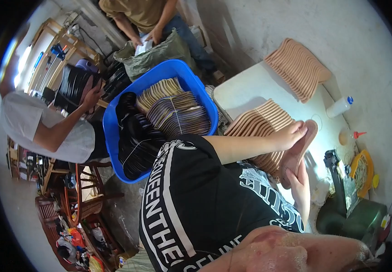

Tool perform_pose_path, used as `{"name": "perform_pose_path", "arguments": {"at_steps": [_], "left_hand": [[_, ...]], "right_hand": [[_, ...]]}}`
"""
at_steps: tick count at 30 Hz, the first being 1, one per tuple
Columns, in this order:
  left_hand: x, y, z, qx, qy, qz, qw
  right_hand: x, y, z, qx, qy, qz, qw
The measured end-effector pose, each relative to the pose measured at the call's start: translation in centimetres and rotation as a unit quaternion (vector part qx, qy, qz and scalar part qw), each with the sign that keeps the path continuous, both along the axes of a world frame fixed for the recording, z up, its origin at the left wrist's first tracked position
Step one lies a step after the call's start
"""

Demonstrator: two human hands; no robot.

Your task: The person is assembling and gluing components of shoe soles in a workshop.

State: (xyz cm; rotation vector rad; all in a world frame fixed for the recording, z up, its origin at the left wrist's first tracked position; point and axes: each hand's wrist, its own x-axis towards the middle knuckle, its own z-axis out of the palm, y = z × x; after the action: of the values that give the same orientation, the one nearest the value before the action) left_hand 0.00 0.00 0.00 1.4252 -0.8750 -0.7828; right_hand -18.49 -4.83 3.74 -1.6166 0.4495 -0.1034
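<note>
My left hand [291,135] grips the upper end of a tan insole [299,154], thumb and fingers closed on its edge. At the lower end, my right hand [299,179] is closed on the same insole, its fingers partly hidden behind it. The insole is held tilted over the pale table. Beside and partly under my left forearm lies a row of tan insoles [256,120], packed on edge against each other. A second row of tan insoles [297,68] sits farther back on the table by the wall.
A blue tub [110,122] holds tied bundles of black and striped insoles. On the pale table [237,90] stand a white bottle [339,107] and a yellow basket [362,173]; a green container [354,217] is nearby. One person handles black pieces [74,88]; another works over a sack [159,56].
</note>
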Motion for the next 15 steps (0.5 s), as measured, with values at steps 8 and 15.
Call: {"name": "perform_pose_path", "arguments": {"at_steps": [8, 15], "left_hand": [[3.8, 1.9, -2.1, 0.229, -0.511, -0.076, 0.825], [4.0, -1.4, -0.2, 0.244, -0.396, -0.296, 0.834]], "right_hand": [[-2.9, -1.4, -4.9, -0.208, 0.052, -0.044, 0.976], [-3.1, 1.6, -5.0, -0.087, 0.066, -0.013, 0.994]]}}
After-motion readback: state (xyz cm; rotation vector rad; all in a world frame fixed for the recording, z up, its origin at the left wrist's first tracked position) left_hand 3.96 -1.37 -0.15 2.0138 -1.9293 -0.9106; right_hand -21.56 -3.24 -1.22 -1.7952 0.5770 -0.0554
